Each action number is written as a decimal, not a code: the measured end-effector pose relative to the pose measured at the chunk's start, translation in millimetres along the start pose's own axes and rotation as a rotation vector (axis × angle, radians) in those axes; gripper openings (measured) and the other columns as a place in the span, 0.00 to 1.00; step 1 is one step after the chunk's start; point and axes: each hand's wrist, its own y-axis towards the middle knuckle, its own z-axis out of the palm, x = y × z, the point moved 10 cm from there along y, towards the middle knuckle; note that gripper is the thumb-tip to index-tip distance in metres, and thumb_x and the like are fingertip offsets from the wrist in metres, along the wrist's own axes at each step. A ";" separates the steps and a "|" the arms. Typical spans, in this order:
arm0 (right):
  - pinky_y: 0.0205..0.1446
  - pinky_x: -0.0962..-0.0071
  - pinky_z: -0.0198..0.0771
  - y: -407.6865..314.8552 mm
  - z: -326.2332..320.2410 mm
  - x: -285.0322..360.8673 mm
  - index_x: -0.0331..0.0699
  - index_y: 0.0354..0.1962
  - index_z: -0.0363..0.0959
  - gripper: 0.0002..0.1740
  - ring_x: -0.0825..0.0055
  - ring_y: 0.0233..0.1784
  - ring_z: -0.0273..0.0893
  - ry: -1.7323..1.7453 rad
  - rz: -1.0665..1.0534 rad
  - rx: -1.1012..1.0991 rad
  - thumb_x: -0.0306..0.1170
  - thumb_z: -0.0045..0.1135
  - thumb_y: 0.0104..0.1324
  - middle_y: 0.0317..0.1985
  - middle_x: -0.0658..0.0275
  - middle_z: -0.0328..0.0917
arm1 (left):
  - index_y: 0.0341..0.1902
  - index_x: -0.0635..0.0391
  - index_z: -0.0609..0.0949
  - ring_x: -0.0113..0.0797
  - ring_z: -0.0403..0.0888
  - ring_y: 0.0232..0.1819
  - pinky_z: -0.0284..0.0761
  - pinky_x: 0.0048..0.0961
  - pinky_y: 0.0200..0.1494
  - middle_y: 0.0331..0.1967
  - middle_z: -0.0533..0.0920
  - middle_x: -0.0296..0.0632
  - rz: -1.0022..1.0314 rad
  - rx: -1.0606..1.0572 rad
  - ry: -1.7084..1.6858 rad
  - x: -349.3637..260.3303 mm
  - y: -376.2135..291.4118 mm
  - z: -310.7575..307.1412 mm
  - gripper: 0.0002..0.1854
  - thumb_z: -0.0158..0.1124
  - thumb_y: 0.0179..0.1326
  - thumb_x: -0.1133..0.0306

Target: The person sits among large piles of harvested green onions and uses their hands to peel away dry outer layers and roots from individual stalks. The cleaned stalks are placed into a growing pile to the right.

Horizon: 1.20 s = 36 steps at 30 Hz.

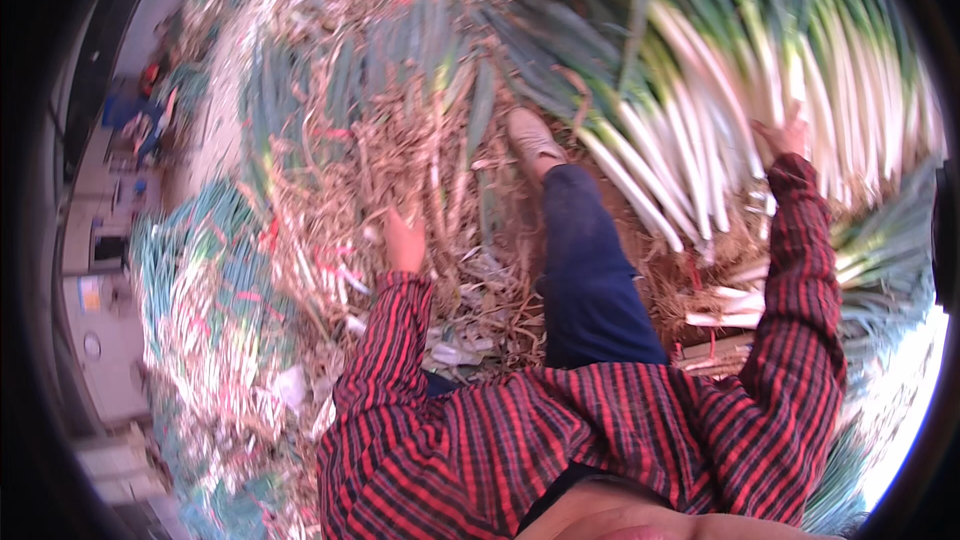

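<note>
My left hand (405, 240) rests among dry brown leek or scallion leaves (375, 142) at the middle left; blur hides whether its fingers hold a stalk. At the upper right, my right hand (786, 136) is against the white stems of a row of large green onions (847, 105). Its fingers look spread, but whether they grip a stem is unclear. Several loose white-stemmed onions (645, 180) lie between that hand and my shoe (531, 133), their green leaves pointing up and left.
Tied onion bundles (202, 292) are heaped at the left, with red ties. More onions (735, 307) lie beside my right forearm. Torn peelings (457, 349) cover the ground near my leg. Another person (142, 124) is at the far left, near a pale vehicle or wall.
</note>
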 end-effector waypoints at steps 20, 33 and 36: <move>0.59 0.70 0.65 -174.9 15.2 250.3 0.31 0.57 0.62 0.30 0.66 0.54 0.71 0.967 -0.373 0.542 0.31 0.61 0.58 0.50 0.52 0.73 | 0.43 0.60 0.73 0.23 0.65 0.16 0.64 0.22 0.16 0.19 0.66 0.33 -0.362 0.708 -1.910 16.8 -95.4 -41.5 0.10 0.55 0.63 0.66; 0.57 0.71 0.66 -527.2 -38.3 580.1 0.31 0.52 0.67 0.22 0.72 0.52 0.73 1.566 -0.145 1.785 0.36 0.52 0.65 0.51 0.61 0.74 | 0.42 0.59 0.70 0.28 0.68 0.13 0.73 0.30 0.22 0.16 0.69 0.37 -0.304 1.105 -1.668 41.1 -290.3 -84.4 0.18 0.61 0.46 0.77; 0.53 0.70 0.70 -542.3 -14.8 582.5 0.32 0.49 0.70 0.17 0.71 0.46 0.76 1.587 0.061 1.841 0.33 0.51 0.66 0.46 0.61 0.77 | 0.53 0.61 0.70 0.33 0.76 0.31 0.75 0.30 0.39 0.31 0.76 0.40 -0.370 0.709 -1.308 71.2 -234.1 -92.9 0.20 0.54 0.61 0.64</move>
